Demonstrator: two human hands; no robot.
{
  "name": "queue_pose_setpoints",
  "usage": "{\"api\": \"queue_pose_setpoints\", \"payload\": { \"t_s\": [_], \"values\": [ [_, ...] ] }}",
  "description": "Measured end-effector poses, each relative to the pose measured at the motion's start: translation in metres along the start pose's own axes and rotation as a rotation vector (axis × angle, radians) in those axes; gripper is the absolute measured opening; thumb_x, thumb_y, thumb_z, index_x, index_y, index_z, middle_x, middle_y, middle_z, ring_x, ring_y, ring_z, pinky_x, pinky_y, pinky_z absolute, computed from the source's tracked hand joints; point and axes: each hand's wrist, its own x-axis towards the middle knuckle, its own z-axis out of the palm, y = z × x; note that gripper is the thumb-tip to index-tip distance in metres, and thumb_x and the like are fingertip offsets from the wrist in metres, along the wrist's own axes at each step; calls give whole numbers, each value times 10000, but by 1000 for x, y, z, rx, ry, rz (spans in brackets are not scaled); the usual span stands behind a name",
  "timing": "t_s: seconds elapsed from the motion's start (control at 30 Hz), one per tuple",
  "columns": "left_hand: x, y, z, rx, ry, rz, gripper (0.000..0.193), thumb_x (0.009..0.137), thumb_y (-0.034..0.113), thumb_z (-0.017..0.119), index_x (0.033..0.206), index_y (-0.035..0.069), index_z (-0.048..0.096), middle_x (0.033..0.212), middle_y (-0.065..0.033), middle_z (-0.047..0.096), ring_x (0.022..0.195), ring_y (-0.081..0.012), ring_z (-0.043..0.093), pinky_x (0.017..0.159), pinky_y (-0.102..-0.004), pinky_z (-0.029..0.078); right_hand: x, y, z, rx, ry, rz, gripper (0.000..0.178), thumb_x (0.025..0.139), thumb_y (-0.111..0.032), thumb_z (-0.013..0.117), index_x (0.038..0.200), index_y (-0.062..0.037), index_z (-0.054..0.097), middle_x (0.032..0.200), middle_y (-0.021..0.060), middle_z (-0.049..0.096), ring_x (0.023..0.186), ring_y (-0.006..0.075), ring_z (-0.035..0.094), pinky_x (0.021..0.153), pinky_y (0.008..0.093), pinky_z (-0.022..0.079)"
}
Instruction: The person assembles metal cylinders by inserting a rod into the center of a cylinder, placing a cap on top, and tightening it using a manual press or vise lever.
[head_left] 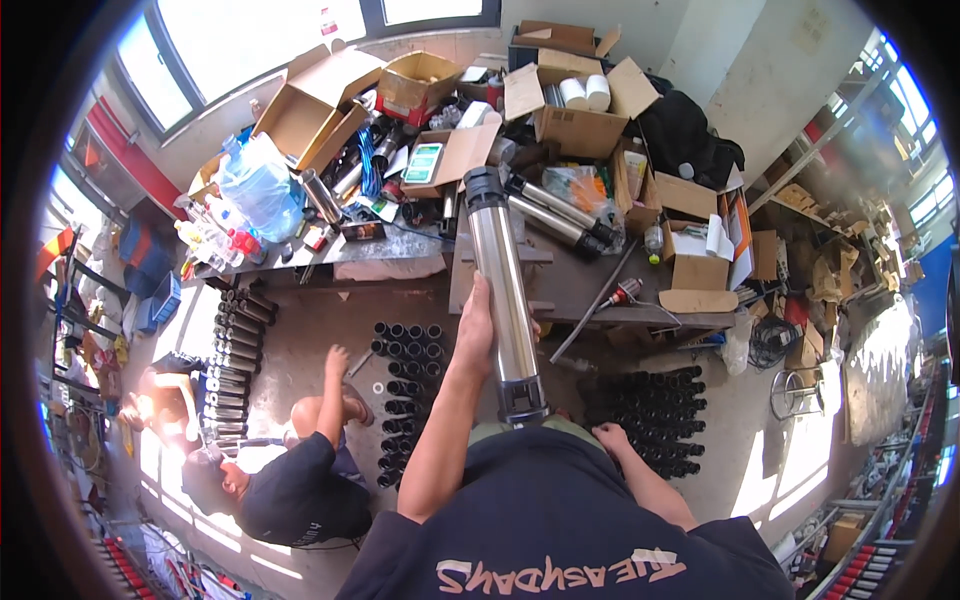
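Note:
A long silvery metal cylinder with black end caps (506,290) stands tilted in front of my body. My left hand (478,335) is closed around its middle, with fingertips just showing on the far side. Its upper cap overlaps the edge of the cluttered workbench (610,290); the lower cap is close to my shirt. Down by my right thigh is my right hand (612,437), next to a block of upright black tubular parts (655,420) on the floor. Its fingers are too small and partly hidden to read.
Similar cylinders (560,215), open cardboard boxes (580,130) and plastic bags (260,185) crowd the bench. A rod (595,300) juts over its front edge. More black tubes (408,390) stand left of me. A crouching person (300,490) and another person (165,400) are near a row of cylinders (235,360).

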Motion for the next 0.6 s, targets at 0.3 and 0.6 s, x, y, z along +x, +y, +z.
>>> {"api": "queue_pose_setpoints", "payload": {
  "t_s": [0.3, 0.6],
  "values": [
    [-4, 12, -1, 72, 45, -65, 839, 986, 723, 274, 1046, -44, 607, 780, -171, 674, 652, -287, 690, 627, -415, 601, 5, -10, 4, 43, 26, -22, 428, 858, -430, 685, 1059, -56, 746, 996, 165, 747, 987, 285, 712, 875, 384, 543],
    [-12, 28, -7, -101, -159, 79, 772, 1006, 685, 230, 1152, 5, 564, 893, -148, 653, 728, -274, 672, 661, -414, 581, -11, -15, 21, 60, 39, -20, 431, 831, -450, 686, 1028, -72, 754, 971, 168, 747, 973, 311, 712, 884, 402, 546]
  ]
}}
